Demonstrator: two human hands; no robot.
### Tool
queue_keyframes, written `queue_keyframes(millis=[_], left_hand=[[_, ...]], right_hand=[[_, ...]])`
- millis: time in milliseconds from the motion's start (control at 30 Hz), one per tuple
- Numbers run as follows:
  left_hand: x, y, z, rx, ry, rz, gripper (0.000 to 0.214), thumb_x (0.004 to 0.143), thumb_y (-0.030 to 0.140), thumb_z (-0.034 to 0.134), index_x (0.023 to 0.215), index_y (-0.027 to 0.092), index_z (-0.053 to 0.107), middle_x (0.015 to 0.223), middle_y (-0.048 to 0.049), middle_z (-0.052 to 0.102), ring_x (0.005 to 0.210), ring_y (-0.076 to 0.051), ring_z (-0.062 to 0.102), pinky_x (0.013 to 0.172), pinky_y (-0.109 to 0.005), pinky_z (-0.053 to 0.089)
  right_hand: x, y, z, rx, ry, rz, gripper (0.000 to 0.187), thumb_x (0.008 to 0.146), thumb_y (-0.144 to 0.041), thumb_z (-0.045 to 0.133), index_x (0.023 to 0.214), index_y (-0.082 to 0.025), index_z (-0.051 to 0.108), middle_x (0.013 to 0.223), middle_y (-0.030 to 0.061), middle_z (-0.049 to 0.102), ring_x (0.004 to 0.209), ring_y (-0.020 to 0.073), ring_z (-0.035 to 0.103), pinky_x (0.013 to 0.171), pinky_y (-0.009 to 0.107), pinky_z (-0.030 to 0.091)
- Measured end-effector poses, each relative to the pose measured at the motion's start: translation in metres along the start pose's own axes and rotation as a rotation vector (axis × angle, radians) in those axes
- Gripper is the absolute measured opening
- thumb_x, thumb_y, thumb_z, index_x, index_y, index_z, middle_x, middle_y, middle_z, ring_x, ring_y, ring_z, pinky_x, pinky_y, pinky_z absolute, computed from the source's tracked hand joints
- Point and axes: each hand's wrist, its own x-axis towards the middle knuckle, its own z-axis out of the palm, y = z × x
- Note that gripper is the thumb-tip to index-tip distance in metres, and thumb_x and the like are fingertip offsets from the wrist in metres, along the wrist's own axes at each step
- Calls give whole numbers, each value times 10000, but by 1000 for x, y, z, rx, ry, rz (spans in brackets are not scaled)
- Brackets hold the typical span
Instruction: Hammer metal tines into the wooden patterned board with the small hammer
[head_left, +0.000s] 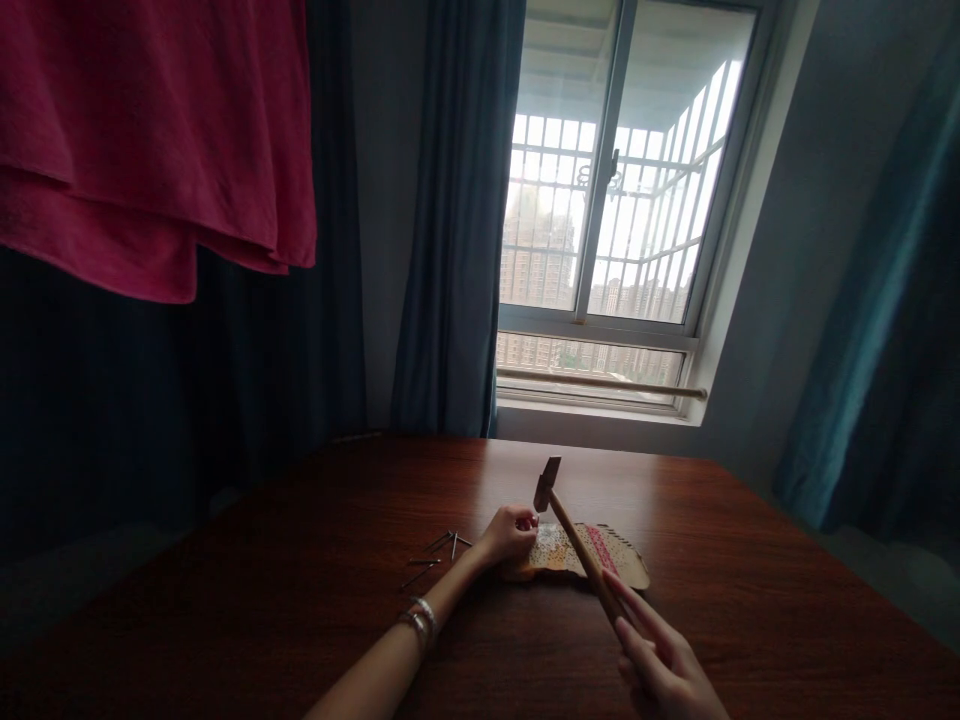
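My right hand [664, 655] is wrapped round the wooden handle of a hammer [576, 545]. The hammer slants up and left, its metal head raised above the far edge of a flat beige piece [628, 566]. This piece lies on the table, dotted with many small holes and marked with white, orange and pink patches; its material is unclear. At its left end my left hand [511, 535] is closed in a pinch, and whatever the fingertips hold is too small to make out. Left of that wrist lie several thin metal nail-like rods [454, 543].
The brown wooden table [315, 610] reaches back to a wall with a barred window [600, 250]. Dark blue curtains [457, 220] hang beside the window. A pink cloth [157, 140] hangs at the upper left.
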Motion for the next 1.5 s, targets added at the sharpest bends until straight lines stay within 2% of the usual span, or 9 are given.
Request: queue_keyframes(millis=[133, 333, 467, 633, 800, 1000, 1200, 1367, 1500], left_hand=[[-1, 5, -2, 7, 1, -3, 161, 647, 181, 521, 690, 98, 652, 612, -13, 582, 573, -105, 487, 528, -185, 341], [-1, 6, -3, 1, -20, -22, 165, 646, 183, 534, 714, 99, 657, 613, -11, 587, 577, -106, 486, 532, -186, 342], [-1, 4, -3, 2, -16, -10, 154, 647, 175, 533, 706, 98, 652, 615, -9, 581, 575, -102, 481, 537, -186, 345], [-1, 3, -3, 19, -27, 4, 121, 642, 157, 539, 679, 106, 643, 621, -3, 565, 574, -96, 472, 539, -183, 349], [-1, 3, -3, 36, -19, 25, 120, 648, 169, 539, 659, 106, 640, 633, -6, 571, 585, -98, 478, 543, -189, 345], [0, -1, -1, 70, -13, 6, 108, 645, 168, 553, 663, 110, 642, 634, -3, 573, 599, -102, 479, 551, -189, 336], [0, -3, 0, 59, -5, 28, 111, 647, 161, 556, 673, 104, 647, 643, -6, 582, 604, -103, 490, 553, -186, 341], [-2, 3, -7, 63, -52, 13, 144, 657, 179, 564, 714, 111, 678, 692, -20, 619, 644, -120, 518, 587, -194, 371], [-2, 4, -15, 22, -63, 16, 213, 692, 164, 505, 760, 120, 702, 745, -36, 652, 687, -135, 550, 635, -208, 396]], right_hand=[[2, 7, -6, -70, 5, -64, 796, 671, -577, 596, 1299, -127, 407, 465, -100, 286, 401, 41, 219, 396, 192, 115], [2, 10, -8, -97, -29, -34, 870, 671, -609, 573, 1330, -85, 351, 470, -109, 247, 401, 50, 183, 394, 208, 89], [2, 10, -5, -80, -31, -66, 850, 692, -598, 559, 1331, -79, 346, 458, -118, 214, 404, 53, 160, 397, 212, 79], [3, 5, 2, -141, 3, -79, 789, 681, -600, 566, 1267, -84, 449, 469, -106, 214, 410, 47, 163, 410, 213, 77], [1, 4, 2, -114, -1, -88, 801, 701, -585, 555, 1303, -81, 398, 479, -104, 198, 423, 52, 153, 411, 216, 74], [-1, 7, 3, -113, 6, -91, 790, 678, -578, 586, 1279, -86, 441, 476, -101, 204, 427, 55, 165, 419, 221, 84], [-3, 9, 5, -87, 23, -95, 831, 673, -603, 574, 1293, -73, 417, 459, -104, 204, 415, 53, 160, 418, 223, 92], [-3, 12, 4, -76, 55, -94, 835, 663, -592, 592, 1295, -77, 415, 452, -109, 209, 405, 48, 155, 415, 221, 88], [-4, 10, 4, -62, 105, -78, 825, 633, -601, 613, 1268, -98, 457, 447, -111, 209, 395, 43, 163, 413, 215, 88]])
